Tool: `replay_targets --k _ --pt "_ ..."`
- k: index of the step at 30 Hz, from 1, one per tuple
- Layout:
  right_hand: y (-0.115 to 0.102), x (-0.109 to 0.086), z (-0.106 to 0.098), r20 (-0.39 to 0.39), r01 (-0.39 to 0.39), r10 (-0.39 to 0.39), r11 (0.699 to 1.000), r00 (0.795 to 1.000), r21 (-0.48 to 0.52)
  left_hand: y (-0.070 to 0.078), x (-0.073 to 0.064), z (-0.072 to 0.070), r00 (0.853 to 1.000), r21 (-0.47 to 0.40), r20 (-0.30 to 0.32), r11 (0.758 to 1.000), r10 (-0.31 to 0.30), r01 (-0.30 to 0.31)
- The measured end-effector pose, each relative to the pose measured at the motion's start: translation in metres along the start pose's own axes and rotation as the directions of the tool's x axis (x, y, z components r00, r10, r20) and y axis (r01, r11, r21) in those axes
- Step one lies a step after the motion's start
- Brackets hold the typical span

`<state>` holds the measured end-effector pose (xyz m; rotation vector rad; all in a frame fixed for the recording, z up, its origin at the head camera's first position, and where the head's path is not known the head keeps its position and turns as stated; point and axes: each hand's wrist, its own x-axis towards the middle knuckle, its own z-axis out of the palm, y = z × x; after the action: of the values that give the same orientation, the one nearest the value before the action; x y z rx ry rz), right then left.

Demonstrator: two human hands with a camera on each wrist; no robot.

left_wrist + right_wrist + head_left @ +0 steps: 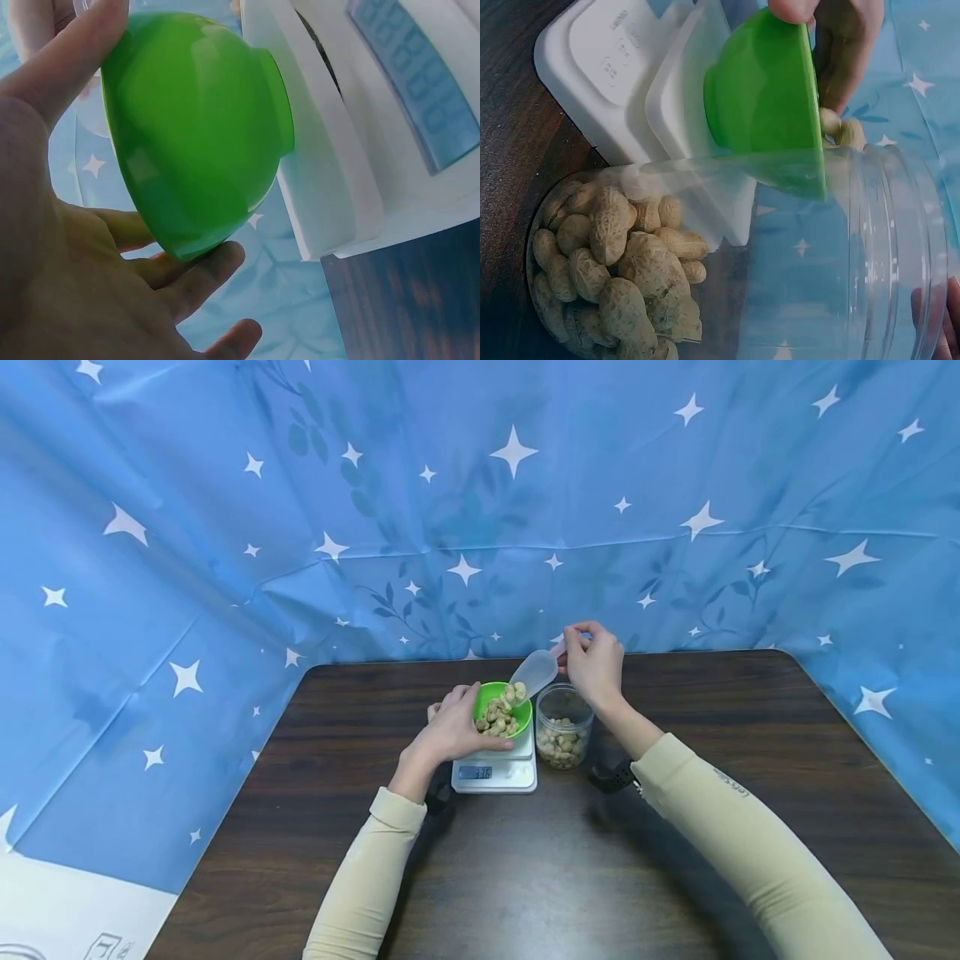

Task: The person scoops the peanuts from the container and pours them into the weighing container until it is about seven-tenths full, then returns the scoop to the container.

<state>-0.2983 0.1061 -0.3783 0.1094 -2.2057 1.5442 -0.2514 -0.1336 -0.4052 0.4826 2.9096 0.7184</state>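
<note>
My left hand holds a green bowl by its sides, thumb near the front and fingers spread round the far side. The bowl sits on a white kitchen scale with digits on its display, and unshelled peanuts lie in it. My right hand pinches the handle of a translucent plastic scoop. Tilted down to the left, the scoop has its mouth over the bowl's rim, with several peanuts at its lip. In the right wrist view, only part of the right hand shows at the edge.
A clear jar without a lid stands right of the scale, partly filled with peanuts. The dark wooden table ends just behind these things, against a blue star-patterned cloth. A white printed surface shows at lower left.
</note>
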Motion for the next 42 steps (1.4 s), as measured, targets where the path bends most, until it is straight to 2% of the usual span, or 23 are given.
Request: replay_targets --k 4,10,20,27,37,42 --pt "-0.002 -0.002 -0.001 -0.012 0.069 -0.069 0.998 0.998 0.005 0.000 0.001 0.000 1.000 -0.010 -0.005 1.000 -0.012 0.012" --pt "-0.011 -0.002 -0.013 -0.051 0.126 -0.123 0.990 0.991 0.056 -0.002 0.001 0.001 1.000 -0.032 -0.016 0.999 -0.011 0.011" --pt "-0.017 -0.003 -0.044 -0.061 0.122 -0.116 0.986 0.991 0.109 -0.002 0.002 0.002 1.000 -0.036 -0.014 0.999 -0.014 0.014" --pt "-0.012 -0.004 -0.058 -0.086 0.166 -0.166 0.986 0.982 -0.013 -0.002 0.003 0.002 1.000 -0.033 -0.014 0.999 -0.016 0.015" --pt "0.010 -0.020 -0.049 0.015 0.150 -0.150 0.974 0.989 -0.170 -0.002 0.003 0.003 1.000 -0.044 -0.010 0.999 -0.012 0.012" --pt "0.015 -0.028 -0.044 0.057 0.134 -0.126 0.971 0.990 -0.198 -0.002 0.003 0.003 1.000 -0.051 -0.016 0.999 -0.019 0.018"
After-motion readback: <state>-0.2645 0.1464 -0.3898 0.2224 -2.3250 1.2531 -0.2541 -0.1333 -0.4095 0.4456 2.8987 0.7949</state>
